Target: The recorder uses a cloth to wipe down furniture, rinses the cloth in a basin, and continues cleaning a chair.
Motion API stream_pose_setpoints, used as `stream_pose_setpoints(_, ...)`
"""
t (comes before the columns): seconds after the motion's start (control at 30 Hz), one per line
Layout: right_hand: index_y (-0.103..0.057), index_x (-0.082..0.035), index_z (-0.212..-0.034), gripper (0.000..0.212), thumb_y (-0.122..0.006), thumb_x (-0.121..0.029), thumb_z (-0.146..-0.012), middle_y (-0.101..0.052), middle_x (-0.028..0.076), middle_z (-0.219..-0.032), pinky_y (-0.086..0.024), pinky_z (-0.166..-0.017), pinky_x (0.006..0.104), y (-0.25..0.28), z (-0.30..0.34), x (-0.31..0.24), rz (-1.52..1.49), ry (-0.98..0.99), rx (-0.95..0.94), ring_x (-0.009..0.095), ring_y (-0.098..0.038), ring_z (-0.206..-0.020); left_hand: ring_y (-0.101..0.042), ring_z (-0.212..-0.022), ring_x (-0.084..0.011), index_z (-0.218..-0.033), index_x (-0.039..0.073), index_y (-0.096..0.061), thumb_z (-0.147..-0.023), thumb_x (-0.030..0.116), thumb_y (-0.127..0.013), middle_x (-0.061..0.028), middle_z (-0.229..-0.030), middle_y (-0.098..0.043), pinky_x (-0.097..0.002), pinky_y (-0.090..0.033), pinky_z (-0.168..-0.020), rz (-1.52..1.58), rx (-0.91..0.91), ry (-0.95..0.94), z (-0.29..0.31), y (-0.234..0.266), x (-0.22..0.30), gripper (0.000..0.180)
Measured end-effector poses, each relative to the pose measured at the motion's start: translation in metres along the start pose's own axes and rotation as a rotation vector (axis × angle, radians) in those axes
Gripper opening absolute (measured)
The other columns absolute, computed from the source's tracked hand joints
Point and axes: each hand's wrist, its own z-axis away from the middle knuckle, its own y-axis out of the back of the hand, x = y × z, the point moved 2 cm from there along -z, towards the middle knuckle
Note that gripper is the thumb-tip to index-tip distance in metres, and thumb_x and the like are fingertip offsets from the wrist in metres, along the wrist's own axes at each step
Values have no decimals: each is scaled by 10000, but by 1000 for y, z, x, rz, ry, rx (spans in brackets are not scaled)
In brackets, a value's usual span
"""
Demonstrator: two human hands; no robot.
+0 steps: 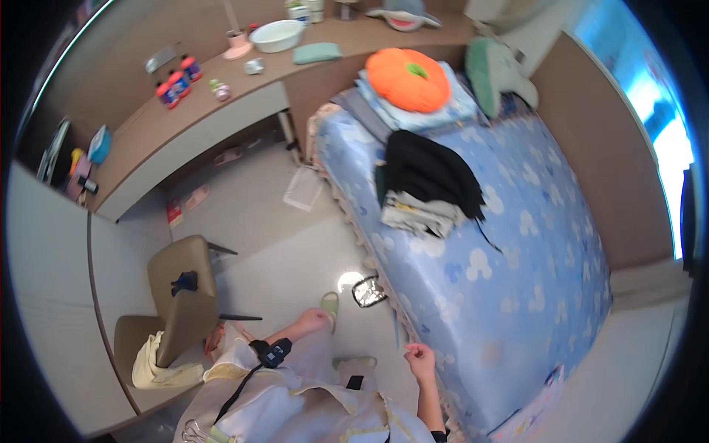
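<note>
My left hand [312,320] hangs over the floor above a green slipper on my foot, fingers curled in, with nothing seen in it. A black device is strapped to that wrist. My right hand [420,359] is beside the bed's near left edge, fingers loosely bent and a little apart, holding nothing. The bed [517,317] has a blue patterned sheet. Nearest the right hand on the floor lies a shiny clear bag with dark edging [368,291]. Farther up the bed, a black garment [432,170] lies on folded light clothes [422,215].
An orange round cushion [408,80] sits on folded bedding at the bed's far end, near a green plush toy [493,74]. A brown chair [181,288] with a dark item and a cream cloth [159,367] stands left. A desk [221,77] holds bottles and a white basin [278,35].
</note>
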Motion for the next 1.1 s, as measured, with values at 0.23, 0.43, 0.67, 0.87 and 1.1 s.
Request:
stream_pose_setpoints(0.23,-637,-2,-885,200,-596,67,-702,-517,-60,-668,-376,-539,185,-84,-85,-107,135,114,-265,29,-448,-580,-642,-770,-258,-972,27,-659,-736,160,-568,-165,-873,-665,-347,-497,-719,49,253,-115,-25,109,-11,286)
stream_pose_setpoints(0.43,-639,-2,-904,207,-623,37,-701,-501,-48,-644,-382,-536,198,-143,-137,-191,274,237,-426,43,-438,-565,-639,-743,-236,-1027,13,-638,-750,125,-553,-142,-868,-663,-336,-501,-694,318,458,-27,-11,171,-54,311)
stream_pose_setpoints(0.67,-641,5,-905,181,-603,16,-728,-524,-40,-649,-390,-530,207,-214,-188,-257,439,281,-639,47,-459,-578,-624,-715,-188,-1017,8,-636,-756,83,-547,-112,-829,-655,-304,-493,-659,673,663,167,33,196,-96,286)
stream_pose_setpoints(0.87,-634,3,-923,218,-579,43,-717,-497,-52,-649,-396,-548,210,-287,-231,-312,630,397,-861,41,-452,-579,-619,-744,-187,-1004,-10,-633,-757,60,-553,-115,-854,-653,-308,-493,-683,706,939,237,50,224,-112,269)
stream_pose_setpoints(1.1,-646,-19,-929,231,-623,17,-702,-515,-31,-647,-411,-556,221,-361,-288,-377,700,494,-1032,61,-477,-594,-617,-728,-165,-1024,-34,-603,-801,53,-549,-110,-829,-630,-280,-495,-667,921,1107,305,33,257,-101,246)
